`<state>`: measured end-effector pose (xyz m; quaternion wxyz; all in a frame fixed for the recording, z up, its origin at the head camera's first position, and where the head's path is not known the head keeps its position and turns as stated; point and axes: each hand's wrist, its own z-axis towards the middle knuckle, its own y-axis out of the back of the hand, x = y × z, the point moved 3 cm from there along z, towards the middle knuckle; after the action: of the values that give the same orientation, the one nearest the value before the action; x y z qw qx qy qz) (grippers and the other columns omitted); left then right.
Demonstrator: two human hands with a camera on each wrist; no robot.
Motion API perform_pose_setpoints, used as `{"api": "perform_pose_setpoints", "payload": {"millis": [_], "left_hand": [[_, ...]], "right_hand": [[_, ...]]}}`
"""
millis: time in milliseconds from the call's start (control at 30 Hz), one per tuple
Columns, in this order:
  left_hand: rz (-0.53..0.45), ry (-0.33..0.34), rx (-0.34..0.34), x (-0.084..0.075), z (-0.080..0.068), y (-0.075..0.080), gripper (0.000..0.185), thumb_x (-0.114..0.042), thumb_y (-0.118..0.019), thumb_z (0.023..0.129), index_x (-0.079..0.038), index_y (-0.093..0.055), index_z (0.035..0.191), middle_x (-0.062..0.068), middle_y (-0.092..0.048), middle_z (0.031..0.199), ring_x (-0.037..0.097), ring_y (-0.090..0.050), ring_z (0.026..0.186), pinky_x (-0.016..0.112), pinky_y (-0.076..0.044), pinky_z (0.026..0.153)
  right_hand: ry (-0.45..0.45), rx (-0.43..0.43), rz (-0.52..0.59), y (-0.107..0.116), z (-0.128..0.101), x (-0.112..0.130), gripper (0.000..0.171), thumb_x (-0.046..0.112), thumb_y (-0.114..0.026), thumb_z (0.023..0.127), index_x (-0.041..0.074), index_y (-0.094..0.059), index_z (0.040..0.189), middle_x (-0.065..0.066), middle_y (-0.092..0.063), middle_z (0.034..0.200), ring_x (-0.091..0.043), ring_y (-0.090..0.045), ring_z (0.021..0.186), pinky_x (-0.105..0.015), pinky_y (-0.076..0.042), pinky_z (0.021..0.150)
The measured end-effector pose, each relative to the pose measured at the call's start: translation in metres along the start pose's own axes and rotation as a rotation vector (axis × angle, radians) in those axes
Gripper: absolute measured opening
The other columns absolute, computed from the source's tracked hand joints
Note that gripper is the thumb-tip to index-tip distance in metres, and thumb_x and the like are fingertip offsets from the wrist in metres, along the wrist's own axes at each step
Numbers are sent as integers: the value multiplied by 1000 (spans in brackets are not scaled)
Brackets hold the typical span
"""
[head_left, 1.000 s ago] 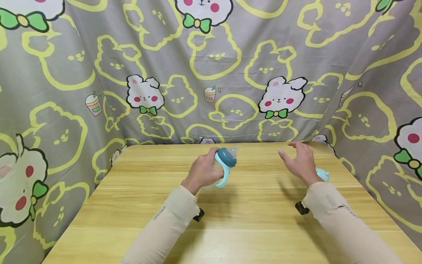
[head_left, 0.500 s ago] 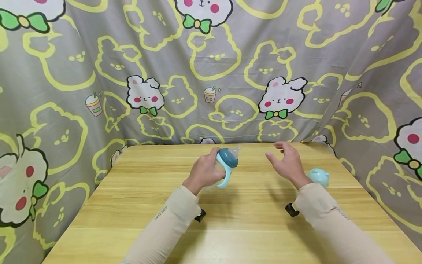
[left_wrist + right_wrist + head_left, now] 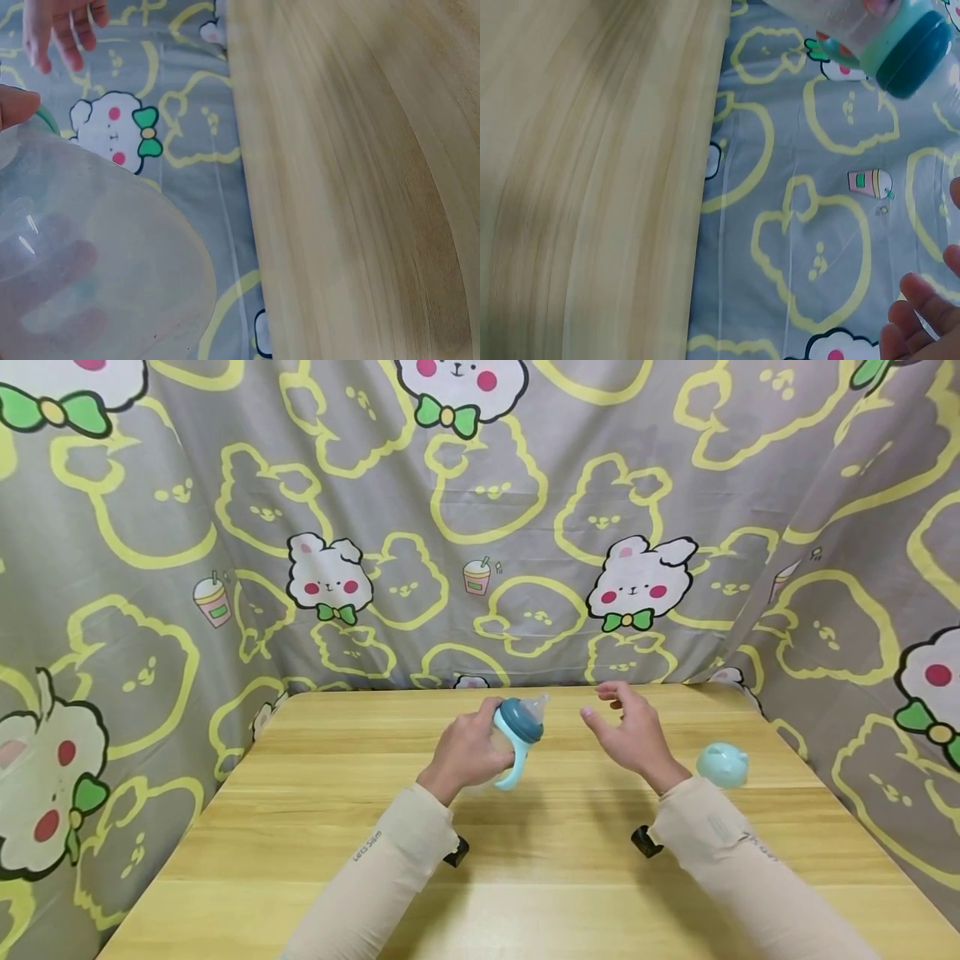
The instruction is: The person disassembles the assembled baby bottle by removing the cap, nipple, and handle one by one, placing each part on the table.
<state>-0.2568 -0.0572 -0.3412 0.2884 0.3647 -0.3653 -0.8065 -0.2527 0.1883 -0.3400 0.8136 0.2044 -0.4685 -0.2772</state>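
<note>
My left hand [image 3: 467, 750] grips a baby bottle [image 3: 517, 722] around its clear body, holding it tilted above the table. The bottle has a dark teal collar, a clear teat pointing up to the right and a light blue handle [image 3: 512, 768]. In the left wrist view, fingers show through the see-through bottle body [image 3: 112, 255]. To the right of the bottle, my right hand [image 3: 633, 731] hangs in the air with fingers loosely bent and nothing held. On the table behind that wrist lies a light blue domed cap [image 3: 723, 765] with small ear-like bumps.
The wooden table [image 3: 375, 893] spans the view below both arms. A grey curtain [image 3: 420, 610] with yellow outlines and white rabbit faces hangs along its back and sides. A small black device [image 3: 647, 842] sits under each wrist.
My right hand has moved left toward the bottle, uncovering the domed cap behind its wrist. The left hand and bottle have shifted only slightly right.
</note>
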Motion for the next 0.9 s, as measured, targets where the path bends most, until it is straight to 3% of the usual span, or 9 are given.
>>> {"api": "perform_pose_setpoints", "payload": {"millis": [900], "left_hand": [[10,12,18,-5,1,1,70,-28,-78,68,-7,-50,129,9,-65,87,19,-56,63,33,-45,56]], "right_hand": [[92,68,86,-19,2,42,48,25,-64,93,2,-45,131,-20,-59,119,-34,-54,102,-48,-45,84]]}}
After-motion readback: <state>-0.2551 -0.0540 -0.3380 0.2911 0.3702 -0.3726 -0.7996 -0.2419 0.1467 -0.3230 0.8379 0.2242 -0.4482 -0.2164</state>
